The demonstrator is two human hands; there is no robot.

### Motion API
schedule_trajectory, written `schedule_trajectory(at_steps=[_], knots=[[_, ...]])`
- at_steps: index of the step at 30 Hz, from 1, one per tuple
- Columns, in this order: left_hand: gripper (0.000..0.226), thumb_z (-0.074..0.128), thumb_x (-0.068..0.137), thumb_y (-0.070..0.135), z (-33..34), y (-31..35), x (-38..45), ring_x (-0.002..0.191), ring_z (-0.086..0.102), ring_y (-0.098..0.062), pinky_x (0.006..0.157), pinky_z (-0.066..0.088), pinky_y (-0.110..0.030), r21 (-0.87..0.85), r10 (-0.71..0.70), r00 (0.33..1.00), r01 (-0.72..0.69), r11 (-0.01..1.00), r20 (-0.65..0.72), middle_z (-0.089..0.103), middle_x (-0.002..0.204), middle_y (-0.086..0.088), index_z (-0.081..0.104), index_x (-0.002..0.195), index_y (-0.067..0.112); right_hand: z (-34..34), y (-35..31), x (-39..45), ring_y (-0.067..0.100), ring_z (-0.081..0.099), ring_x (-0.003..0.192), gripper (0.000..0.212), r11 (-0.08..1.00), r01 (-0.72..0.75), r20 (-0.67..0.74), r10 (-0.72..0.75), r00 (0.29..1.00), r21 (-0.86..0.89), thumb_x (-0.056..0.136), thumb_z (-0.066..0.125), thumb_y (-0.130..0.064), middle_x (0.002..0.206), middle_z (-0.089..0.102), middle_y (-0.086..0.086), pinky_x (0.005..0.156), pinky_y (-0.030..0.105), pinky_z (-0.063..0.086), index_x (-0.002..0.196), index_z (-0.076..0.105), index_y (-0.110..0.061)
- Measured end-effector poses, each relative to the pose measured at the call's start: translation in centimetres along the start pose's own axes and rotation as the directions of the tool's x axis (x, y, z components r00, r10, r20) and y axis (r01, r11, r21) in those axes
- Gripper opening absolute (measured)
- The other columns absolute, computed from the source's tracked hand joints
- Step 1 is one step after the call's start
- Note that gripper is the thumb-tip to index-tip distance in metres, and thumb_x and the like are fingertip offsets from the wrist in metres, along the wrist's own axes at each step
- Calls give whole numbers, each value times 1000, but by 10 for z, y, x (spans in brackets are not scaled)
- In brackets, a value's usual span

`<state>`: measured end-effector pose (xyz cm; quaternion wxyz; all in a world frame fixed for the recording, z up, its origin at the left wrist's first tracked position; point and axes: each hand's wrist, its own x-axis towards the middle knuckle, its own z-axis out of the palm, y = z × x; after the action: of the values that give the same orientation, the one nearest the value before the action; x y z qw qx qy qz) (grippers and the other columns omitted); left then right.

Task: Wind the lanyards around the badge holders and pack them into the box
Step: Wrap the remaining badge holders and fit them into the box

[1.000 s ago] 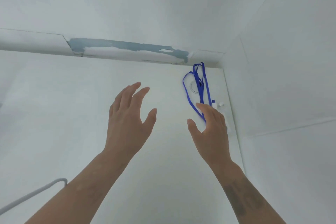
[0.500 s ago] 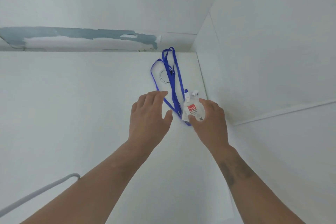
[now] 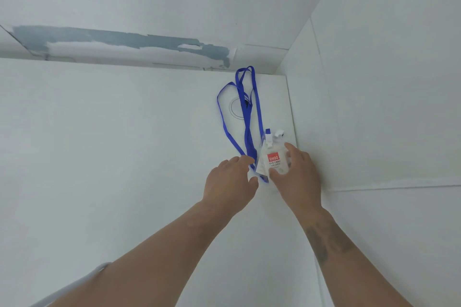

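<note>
Nearest, the right hand (image 3: 298,177) holds the clear badge holder (image 3: 274,160) in its grip, thumb and fingers pinching it just above the white surface (image 3: 112,157). Its red label reads "UHOO", with "PVC CARD" beneath. The left hand (image 3: 230,180) reaches in beside it, grip released, fingers relaxed. Beyond, the blue lanyard (image 3: 245,112) trails loose toward the far corner.
</note>
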<state>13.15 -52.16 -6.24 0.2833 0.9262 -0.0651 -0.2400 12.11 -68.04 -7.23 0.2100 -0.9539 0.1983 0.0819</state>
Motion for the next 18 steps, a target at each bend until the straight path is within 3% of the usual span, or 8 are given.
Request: schedule_trajectory(at_steps=[3,6,8,9,11,14,16,18], knots=[[42,53,94,43,1,6,1,113,56,-12,91,49,-29,-71,-19,999,21,997,29,61,125,11,48,134,31,-8,-3,0,15,61,96,59,991,-68,-22,71,997,114,87,71,-30,116,59,-3,73,27,56,139,45,-27],[48,55,92,48,-1,10,-1,112,57,-11,88,49,-28,-159,-59,998,63,985,29,58,128,13,47,136,31,-19,-6,-2,12,63,80,39,925,-166,35,164,986,342,94,63,-22,103,63,-5,50,8,41,131,55,-26],[54,58,90,53,-4,11,-4,109,58,-10,88,50,-28,-242,-104,994,111,964,42,56,129,15,44,138,32,-27,-11,-7,14,66,82,29,805,-235,97,218,971,545,94,63,-15,101,64,-3,53,9,46,122,58,-22],[57,60,88,55,-6,11,-4,108,59,-10,87,50,-28,-309,-140,989,150,939,55,56,128,15,43,138,33,-31,-14,-10,18,69,86,25,702,-282,144,250,958,654,93,63,-12,102,66,-1,59,16,52,116,58,-21],[56,64,86,54,-16,12,-7,103,60,-8,85,50,-27,-489,-204,974,227,842,102,58,124,15,47,134,30,-39,-21,-20,26,73,91,21,450,-359,251,281,926,818,93,62,-6,105,71,7,68,32,59,110,56,-16],[31,68,88,40,-37,10,-10,90,68,-12,88,57,-36,-734,-210,944,331,592,256,72,106,3,65,111,19,-49,-30,-35,29,74,90,16,87,-411,383,231,895,908,93,59,0,105,73,17,67,33,60,103,52,-9],[19,70,88,30,-53,8,-18,89,73,-19,89,59,-38,-828,-163,925,380,412,344,76,99,-2,70,103,18,-54,-40,-47,29,74,87,13,-53,-428,430,187,883,902,93,58,0,104,74,18,65,31,61,98,51,-9],[16,69,89,21,-67,4,-29,93,74,-23,89,58,-38,-886,-119,937,351,304,330,78,99,-3,72,105,16,-58,-51,-58,28,74,87,12,-87,-428,436,145,888,900,93,58,0,104,74,17,70,31,62,96,52,-10]])
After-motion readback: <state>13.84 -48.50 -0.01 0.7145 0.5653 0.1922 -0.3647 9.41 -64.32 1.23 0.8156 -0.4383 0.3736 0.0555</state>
